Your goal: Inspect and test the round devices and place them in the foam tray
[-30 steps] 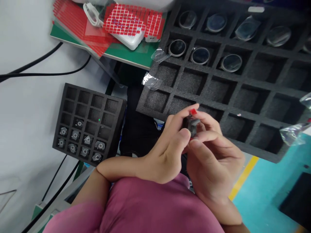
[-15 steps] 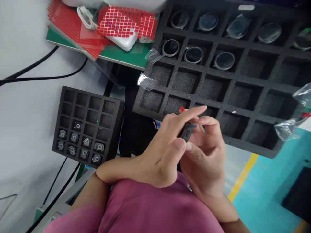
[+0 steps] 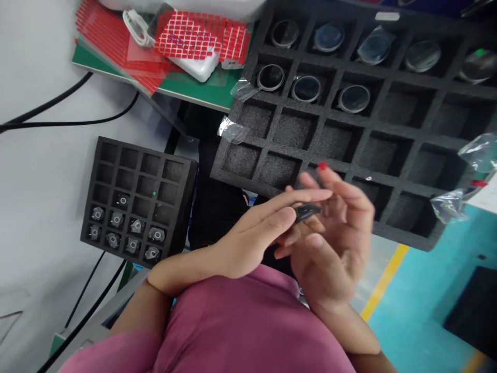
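Between thumb and fingers my left hand (image 3: 256, 228) pinches a small dark device (image 3: 306, 211), seen nearly edge-on. Close on its right is my right hand (image 3: 336, 238), its fingers spread and partly blurred, with a small red piece (image 3: 322, 166) at one fingertip. Whether its fingers behind the device touch it is hard to tell. Above both hands lies a large black foam tray (image 3: 330, 116) of square compartments, with round glass-faced discs (image 3: 353, 98) in its upper two rows.
A smaller foam tray (image 3: 155, 178) at the left holds several small wrapped parts (image 3: 117, 218). Red sticker sheets (image 3: 186, 36), a white cable (image 3: 136, 27) and a white box (image 3: 200, 67) lie on the green shelf (image 3: 194, 96). Clear film scraps (image 3: 450, 204) cling to the large tray.
My right hand has opened and drawn away to the right, its thumb off the device. The device has tilted flatter in my left hand. A red piece shows at a right fingertip.
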A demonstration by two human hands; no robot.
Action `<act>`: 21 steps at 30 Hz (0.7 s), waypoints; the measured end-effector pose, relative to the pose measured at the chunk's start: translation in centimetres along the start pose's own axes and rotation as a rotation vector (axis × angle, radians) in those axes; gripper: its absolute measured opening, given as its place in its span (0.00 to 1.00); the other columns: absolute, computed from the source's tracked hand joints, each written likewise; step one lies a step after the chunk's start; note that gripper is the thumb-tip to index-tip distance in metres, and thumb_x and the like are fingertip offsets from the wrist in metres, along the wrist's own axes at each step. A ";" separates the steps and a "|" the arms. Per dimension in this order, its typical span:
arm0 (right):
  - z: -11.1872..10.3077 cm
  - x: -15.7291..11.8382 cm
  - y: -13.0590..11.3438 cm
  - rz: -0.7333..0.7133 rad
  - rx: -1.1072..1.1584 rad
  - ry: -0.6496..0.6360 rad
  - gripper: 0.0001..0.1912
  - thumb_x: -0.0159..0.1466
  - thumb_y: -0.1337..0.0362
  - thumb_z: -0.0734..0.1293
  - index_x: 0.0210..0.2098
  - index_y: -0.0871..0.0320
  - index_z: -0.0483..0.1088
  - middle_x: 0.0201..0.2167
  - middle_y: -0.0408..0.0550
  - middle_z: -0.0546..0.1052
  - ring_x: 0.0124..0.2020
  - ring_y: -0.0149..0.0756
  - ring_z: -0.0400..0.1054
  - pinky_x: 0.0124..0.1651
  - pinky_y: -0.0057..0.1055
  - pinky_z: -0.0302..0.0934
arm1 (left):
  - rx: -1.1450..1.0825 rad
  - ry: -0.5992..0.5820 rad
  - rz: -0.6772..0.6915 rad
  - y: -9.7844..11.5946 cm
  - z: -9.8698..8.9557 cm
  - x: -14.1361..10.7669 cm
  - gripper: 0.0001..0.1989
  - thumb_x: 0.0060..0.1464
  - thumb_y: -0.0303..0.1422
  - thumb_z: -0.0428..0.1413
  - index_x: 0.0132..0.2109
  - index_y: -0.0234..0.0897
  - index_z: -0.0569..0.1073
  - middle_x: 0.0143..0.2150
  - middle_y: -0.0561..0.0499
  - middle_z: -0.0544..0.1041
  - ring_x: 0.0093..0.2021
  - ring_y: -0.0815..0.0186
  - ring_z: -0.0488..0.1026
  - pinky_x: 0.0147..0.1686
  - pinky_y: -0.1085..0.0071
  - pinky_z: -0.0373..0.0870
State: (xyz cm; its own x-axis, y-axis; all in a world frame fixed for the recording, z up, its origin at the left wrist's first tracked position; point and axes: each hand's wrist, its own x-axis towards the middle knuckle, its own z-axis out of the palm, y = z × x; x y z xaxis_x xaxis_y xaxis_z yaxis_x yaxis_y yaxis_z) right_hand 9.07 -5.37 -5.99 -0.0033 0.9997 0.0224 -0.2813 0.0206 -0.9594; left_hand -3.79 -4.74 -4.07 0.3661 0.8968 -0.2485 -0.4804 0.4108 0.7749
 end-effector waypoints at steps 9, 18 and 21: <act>-0.8 1.3 -1.9 -0.089 -0.404 -0.113 0.14 0.65 0.67 0.71 0.50 0.49 0.77 0.60 0.48 0.71 0.65 0.46 0.63 0.72 0.54 0.54 | 0.341 0.012 0.067 0.7 -0.2 -0.7 0.16 0.68 0.44 0.51 0.55 0.40 0.71 0.33 0.50 0.77 0.25 0.69 0.69 0.23 0.71 0.68; -1.5 1.4 -2.0 -0.049 -0.095 -0.182 0.14 0.70 0.68 0.66 0.53 0.50 0.76 0.60 0.47 0.70 0.65 0.46 0.64 0.68 0.54 0.64 | 0.569 0.121 0.224 1.7 1.1 -1.1 0.08 0.66 0.31 0.56 0.50 0.34 0.74 0.37 0.50 0.82 0.31 0.70 0.79 0.28 0.77 0.74; -1.1 1.3 -2.8 -0.018 -0.064 -0.226 0.15 0.70 0.68 0.65 0.54 0.51 0.75 0.61 0.48 0.70 0.66 0.47 0.63 0.68 0.53 0.63 | 0.721 0.110 0.242 2.1 1.4 -1.1 0.10 0.66 0.29 0.55 0.52 0.33 0.76 0.46 0.46 0.84 0.36 0.67 0.82 0.32 0.76 0.78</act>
State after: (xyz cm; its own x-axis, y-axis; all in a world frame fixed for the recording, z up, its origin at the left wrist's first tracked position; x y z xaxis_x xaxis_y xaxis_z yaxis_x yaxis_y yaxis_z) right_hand 10.87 -4.08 -3.56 -0.2156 0.9718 0.0956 -0.2219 0.0466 -0.9740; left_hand -4.11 -5.05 -1.40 0.2176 0.9747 -0.0506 0.1156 0.0257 0.9930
